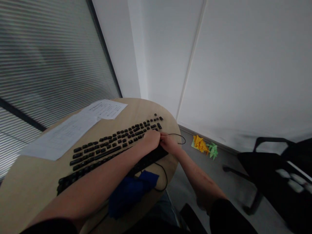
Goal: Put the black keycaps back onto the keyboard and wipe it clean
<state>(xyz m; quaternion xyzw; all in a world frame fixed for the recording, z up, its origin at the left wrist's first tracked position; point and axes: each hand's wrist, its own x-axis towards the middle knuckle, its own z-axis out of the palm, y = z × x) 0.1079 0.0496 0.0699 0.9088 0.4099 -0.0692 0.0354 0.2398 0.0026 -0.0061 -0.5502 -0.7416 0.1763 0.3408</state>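
My left hand (153,138) and my right hand (168,143) meet over the right end of a black keyboard (157,155). Both have their fingers closed and pressed together at the tips; whatever may be between them is hidden. My left forearm crosses over the keyboard and covers much of it. Just beyond it, loose black keycaps (109,145) lie on the table in long rows. A crumpled blue cloth (131,191) rests on the near side of the keyboard, below my wrists.
The round wooden table (136,107) carries printed paper sheets (70,130) at the left. A black cable (166,177) loops near the right edge. On the floor lie orange folded papers (200,143) and green ones (213,150). A black chair (263,169) stands at the right.
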